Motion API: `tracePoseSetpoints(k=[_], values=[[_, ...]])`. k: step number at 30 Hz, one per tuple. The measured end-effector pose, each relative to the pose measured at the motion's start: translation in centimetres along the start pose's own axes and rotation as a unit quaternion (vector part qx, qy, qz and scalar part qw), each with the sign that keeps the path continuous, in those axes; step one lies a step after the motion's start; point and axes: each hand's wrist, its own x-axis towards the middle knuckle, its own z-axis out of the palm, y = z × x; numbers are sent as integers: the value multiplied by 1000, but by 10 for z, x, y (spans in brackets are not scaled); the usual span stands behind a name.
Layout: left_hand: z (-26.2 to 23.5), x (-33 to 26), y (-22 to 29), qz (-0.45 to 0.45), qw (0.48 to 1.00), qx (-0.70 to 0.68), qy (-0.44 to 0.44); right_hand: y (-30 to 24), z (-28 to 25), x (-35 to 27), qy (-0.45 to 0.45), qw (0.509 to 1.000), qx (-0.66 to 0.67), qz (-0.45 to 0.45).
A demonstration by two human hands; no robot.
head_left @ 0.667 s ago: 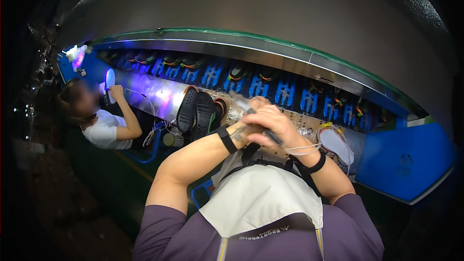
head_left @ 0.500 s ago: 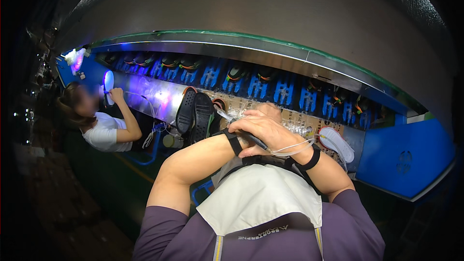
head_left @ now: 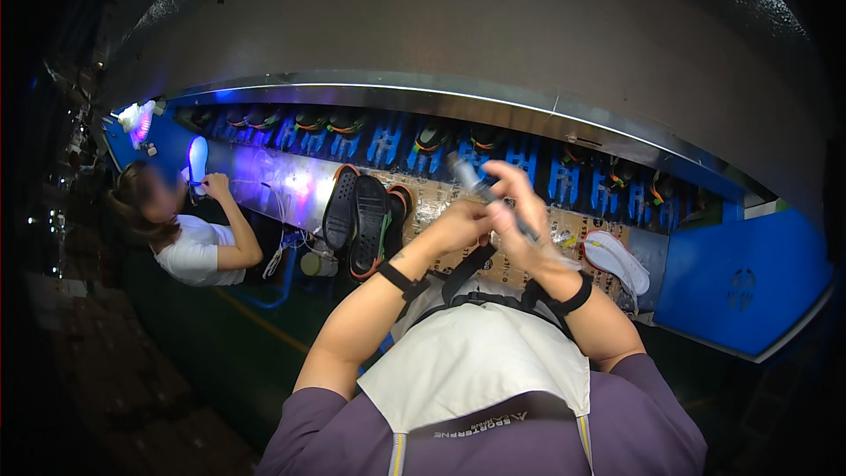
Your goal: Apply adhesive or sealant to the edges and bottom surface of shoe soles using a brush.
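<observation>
Pen-like tool [head_left: 477,184], gripped by right hand [head_left: 522,211], has been lifted (blurred) off left hand [head_left: 457,224], now uncovered; whether anything is pinched there cannot be told.

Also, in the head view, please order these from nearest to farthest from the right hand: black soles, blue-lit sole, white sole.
From the right hand:
1. White sole, to its right.
2. Black soles, to its left.
3. Blue-lit sole, far left.
</observation>
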Motion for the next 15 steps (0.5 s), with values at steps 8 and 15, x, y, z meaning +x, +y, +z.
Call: tracePoseSetpoints(k=[8,15], values=[[7,-4,56,-91,883,-457,55,27,14,4,64,994,84,16],[-30,40,83,5,944,-220,248,23,18,-7,-232,944,67,224]])
